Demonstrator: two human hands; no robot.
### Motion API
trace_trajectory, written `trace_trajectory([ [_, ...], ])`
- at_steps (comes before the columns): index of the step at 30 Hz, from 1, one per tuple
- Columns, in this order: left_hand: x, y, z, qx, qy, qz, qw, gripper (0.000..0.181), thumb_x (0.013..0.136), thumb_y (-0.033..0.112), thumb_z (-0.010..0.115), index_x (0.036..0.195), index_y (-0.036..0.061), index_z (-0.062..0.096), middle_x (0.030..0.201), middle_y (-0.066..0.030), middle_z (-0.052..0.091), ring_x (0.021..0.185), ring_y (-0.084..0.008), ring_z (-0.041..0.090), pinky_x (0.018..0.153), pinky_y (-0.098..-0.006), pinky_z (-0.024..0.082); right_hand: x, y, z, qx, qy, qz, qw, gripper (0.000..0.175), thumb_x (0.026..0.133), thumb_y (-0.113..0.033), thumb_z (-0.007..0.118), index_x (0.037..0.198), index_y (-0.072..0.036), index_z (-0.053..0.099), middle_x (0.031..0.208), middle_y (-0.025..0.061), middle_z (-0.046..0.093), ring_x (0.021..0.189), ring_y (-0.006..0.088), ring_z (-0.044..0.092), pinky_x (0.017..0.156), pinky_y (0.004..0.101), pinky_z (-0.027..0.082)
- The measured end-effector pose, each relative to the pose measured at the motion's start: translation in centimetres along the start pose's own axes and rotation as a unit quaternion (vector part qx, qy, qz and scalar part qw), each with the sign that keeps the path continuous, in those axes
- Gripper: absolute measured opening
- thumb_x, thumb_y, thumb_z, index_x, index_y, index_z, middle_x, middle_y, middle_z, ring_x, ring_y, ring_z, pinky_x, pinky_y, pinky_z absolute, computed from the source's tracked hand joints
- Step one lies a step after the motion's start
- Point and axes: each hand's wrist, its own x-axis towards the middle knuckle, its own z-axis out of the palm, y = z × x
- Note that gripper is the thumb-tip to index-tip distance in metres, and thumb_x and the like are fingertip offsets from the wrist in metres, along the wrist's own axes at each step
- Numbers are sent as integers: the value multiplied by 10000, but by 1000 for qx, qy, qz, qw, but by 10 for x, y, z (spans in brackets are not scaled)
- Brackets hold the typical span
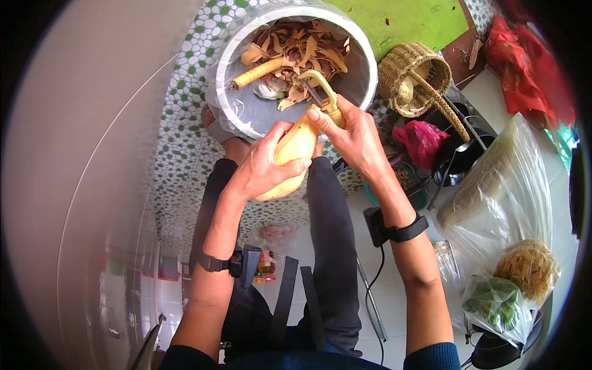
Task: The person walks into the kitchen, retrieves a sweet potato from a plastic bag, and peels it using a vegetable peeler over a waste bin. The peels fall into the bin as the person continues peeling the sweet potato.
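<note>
My left hand grips a large, pale yellow-orange peeled tuber, probably a sweet potato, with the thumb across its side. It is held tilted, its upper end toward the bin. My right hand is closed around the handle of a yellow vegetable peeler. The peeler's metal blade sits just beyond the tuber's upper end; whether it touches cannot be told. Below the peeler is a round white bin lined with clear plastic. Inside lie many brownish peelings and a yellowish rod-shaped piece.
A woven basket holding pale round things lies tipped right of the bin, near a green mat. A pink plastic bag, a large clear bag and bagged green vegetables are at right. A pale curved surface borders the left.
</note>
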Motion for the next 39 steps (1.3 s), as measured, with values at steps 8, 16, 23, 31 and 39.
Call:
trace_trajectory([
  [8,-4,6,11,188,88,31,978,513,746,242,759,1156,79,497,939,-227,680,891,-444,657,734,-498,530,17,11,2,-77,-24,104,991,487,843,-471,755,812,13,703,605,53,626,541,76,559,522,298,459],
  [16,-5,2,9,168,65,42,983,532,737,257,761,1167,78,505,907,-225,681,876,-435,660,738,-488,532,19,12,1,97,-80,92,988,345,875,-339,738,734,-86,551,535,-46,458,428,40,397,399,234,282],
  [23,-4,1,4,127,23,36,991,531,743,289,755,1159,70,508,902,-232,675,882,-439,663,745,-490,531,32,14,-9,36,-136,-58,988,186,858,-152,668,906,-104,495,783,-62,424,728,48,395,620,229,359],
  [31,-4,3,2,4,-16,60,998,666,727,281,791,1268,28,494,1044,-105,637,967,-190,625,884,-354,503,27,15,-13,303,-145,81,938,209,882,-116,604,1061,-74,505,666,-35,517,406,25,314,371,201,212],
  [39,1,6,-5,-36,10,46,998,698,768,305,774,1329,17,475,1115,-80,613,1013,-149,590,916,-317,482,13,11,-4,186,-64,25,980,326,1016,-297,565,1223,-57,488,795,-27,494,620,62,416,562,227,365],
])
